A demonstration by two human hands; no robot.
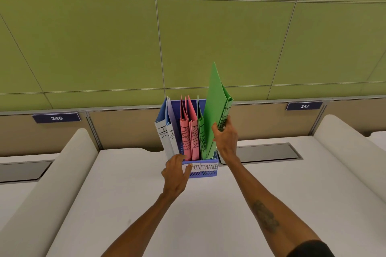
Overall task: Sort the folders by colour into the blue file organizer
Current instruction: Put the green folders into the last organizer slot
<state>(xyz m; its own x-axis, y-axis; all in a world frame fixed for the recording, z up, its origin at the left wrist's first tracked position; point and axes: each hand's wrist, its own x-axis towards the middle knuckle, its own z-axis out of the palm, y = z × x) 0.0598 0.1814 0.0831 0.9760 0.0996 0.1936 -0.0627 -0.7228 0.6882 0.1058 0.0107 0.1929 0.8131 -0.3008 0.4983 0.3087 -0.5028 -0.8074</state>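
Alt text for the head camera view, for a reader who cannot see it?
A person's right hand lowers a tilted green folder into the right section of a blue file organizer on a white desk, while the left hand steadies the organizer's front. Two blue-and-white folders, two pink folders and another green folder already stand inside.

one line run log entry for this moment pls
right hand: holds green folder tilted, lower end in organizer | left hand: on organizer front | already in: blue folders, pink folders, another green folder
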